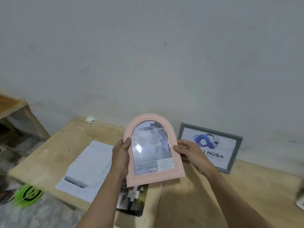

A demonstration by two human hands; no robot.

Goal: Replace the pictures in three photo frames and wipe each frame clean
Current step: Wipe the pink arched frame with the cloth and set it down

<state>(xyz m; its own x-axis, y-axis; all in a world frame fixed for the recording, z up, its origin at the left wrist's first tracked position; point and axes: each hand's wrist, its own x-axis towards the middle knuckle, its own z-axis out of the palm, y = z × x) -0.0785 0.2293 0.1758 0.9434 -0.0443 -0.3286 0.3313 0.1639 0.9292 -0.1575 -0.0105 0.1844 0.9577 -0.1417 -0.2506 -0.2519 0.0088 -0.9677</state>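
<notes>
A pink arched photo frame [139, 179] is held upright above the wooden table [197, 203], glass toward me, with a grey misty picture behind the glass. My left hand [120, 155] grips its left edge and my right hand [189, 152] grips its right edge. A grey rectangular frame [236, 152] with a blue logo picture leans against the wall at the back right, partly behind my right hand. A white printed sheet [88, 168] lies flat to the left. A dark photo print [131, 201] lies on the table under the pink frame.
A green disc with a black smiley mark [28, 195] lies on the floor at the lower left. A wooden shelf or bench [18, 116] stands at the far left. The wall [148, 55] rises right behind the table. A blurred white thing [300, 201] sits at the right edge.
</notes>
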